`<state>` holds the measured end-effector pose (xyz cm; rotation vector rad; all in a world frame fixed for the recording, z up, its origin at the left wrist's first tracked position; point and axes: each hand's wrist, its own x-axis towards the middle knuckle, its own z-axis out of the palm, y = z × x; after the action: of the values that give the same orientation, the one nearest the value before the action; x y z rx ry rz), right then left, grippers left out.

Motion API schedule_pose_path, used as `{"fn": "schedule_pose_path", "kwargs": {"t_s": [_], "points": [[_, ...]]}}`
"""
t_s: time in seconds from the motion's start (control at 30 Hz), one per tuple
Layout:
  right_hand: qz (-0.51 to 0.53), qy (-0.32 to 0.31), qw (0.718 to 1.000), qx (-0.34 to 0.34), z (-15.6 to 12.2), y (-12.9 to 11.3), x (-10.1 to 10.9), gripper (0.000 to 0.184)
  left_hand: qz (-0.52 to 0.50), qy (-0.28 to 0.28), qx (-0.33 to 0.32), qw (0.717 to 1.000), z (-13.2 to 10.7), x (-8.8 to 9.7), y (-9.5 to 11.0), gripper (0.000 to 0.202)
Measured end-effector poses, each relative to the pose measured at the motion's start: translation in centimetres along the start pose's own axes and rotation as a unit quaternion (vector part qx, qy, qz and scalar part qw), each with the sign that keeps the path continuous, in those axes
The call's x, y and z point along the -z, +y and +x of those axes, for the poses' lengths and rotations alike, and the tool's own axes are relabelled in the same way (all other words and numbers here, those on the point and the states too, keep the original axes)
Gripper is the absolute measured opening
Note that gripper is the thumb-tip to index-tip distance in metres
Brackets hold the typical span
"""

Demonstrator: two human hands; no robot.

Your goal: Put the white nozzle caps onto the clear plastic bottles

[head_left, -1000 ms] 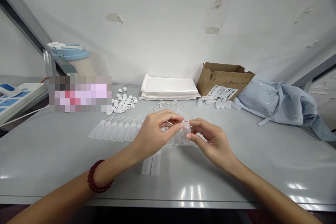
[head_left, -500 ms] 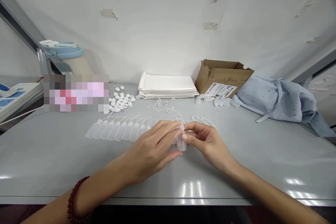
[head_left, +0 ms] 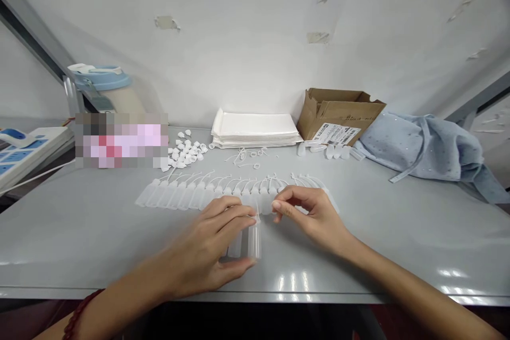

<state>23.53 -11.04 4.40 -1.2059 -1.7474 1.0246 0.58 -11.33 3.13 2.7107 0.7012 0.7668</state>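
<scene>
My left hand [head_left: 223,239] has its fingertips on the top and its thumb at the base of a small translucent squeeze bottle [head_left: 255,241], low over the front of the table. A thin strap rises from the bottle's neck. Another translucent bottle [head_left: 236,245] shows partly behind my left fingers. To the right, my right hand [head_left: 306,210] has its thumb and fingers curled together, apart from the held bottle, with nothing visible in them. Just beyond both hands lies a row of similar bottles [head_left: 191,195] with straps at their necks; my right hand hides part of it.
White caps [head_left: 185,153] lie piled at the back left, with loose strap rings [head_left: 249,155] further right. Behind are a stack of white envelopes [head_left: 255,130], an open cardboard box [head_left: 338,117], more bottles [head_left: 337,151], a blue cloth [head_left: 422,149] and a large lidded cup [head_left: 107,87].
My left hand has moved left and toward me with the bottle. My right hand has let go of that bottle and stays near the same place.
</scene>
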Motion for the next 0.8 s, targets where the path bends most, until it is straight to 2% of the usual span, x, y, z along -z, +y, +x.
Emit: {"fn": "schedule_pose_path", "kwargs": {"t_s": [0.17, 0.53, 0.8], "points": [[-0.023, 0.055, 0.998, 0.036, 0.12, 0.19, 0.17, 0.023, 0.020, -0.039, 0.002, 0.999, -0.47, -0.22, -0.21, 0.037], [-0.072, 0.060, 0.991, 0.094, 0.11, 0.89, -0.06, 0.021, 0.068, -0.040, -0.036, 0.996, -0.49, -0.59, -0.66, 0.028], [-0.070, 0.066, 0.991, 0.098, 0.24, 0.83, -0.07, 0.019, 0.111, -0.047, -0.064, 0.991, -0.56, -0.58, -1.04, 0.025]]}}
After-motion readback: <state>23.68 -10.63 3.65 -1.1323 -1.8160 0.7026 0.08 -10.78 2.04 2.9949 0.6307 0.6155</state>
